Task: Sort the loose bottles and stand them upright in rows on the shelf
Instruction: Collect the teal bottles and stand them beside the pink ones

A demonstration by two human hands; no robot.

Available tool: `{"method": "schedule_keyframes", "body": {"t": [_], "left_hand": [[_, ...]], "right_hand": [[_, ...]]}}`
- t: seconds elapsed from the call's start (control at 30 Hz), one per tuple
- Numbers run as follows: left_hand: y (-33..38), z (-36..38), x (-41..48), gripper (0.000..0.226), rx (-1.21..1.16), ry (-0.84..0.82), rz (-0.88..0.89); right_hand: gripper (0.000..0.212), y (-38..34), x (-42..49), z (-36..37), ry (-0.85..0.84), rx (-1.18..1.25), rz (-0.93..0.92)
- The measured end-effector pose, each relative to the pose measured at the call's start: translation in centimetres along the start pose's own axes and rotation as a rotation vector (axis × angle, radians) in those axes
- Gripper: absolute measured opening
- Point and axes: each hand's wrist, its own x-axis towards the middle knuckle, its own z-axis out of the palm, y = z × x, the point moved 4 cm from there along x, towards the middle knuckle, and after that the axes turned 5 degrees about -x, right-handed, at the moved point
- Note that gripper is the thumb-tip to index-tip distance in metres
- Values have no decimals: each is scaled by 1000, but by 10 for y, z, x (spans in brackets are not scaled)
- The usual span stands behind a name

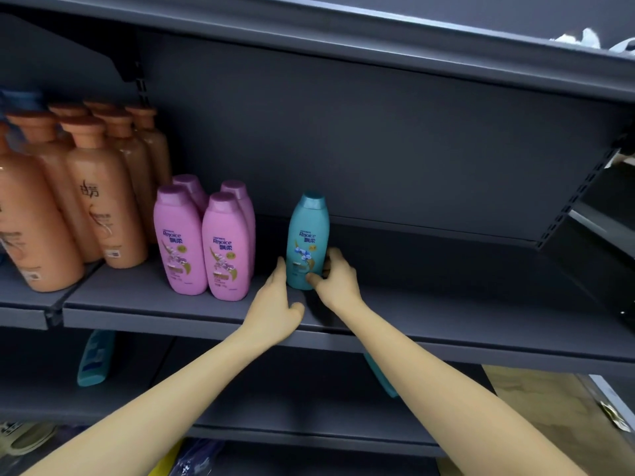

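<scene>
1. Head view: the teal bottle (307, 240) is stood upright on the shelf (446, 324), a gap apart from the pink bottles (206, 242) to its left, seemingly to start a row for its own kind.
2. Its lower right side is gripped by the right hand (338, 273), fingers curled behind and thumb on the front, probably to steady it.
3. Its left side is touched by the straight fingers of the left hand (275, 310), apparently as a guide.
4. Loose bottles (94, 359) are left lying on the shelf below.
</scene>
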Motion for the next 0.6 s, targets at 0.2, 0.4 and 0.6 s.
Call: {"method": "schedule_keyframes", "body": {"t": [0.2,0.4,0.6], "left_hand": [[-5,-6,-14,84,12,-58,24],[-18,-22,-35,76,96,-107,127],[-33,-32,-54,65,414,-107,263]], "right_hand": [[42,-4,-6,3,35,-9,36],[48,-5,-22,11,112,18,110],[46,-17,-59,26,171,-293,56]]}}
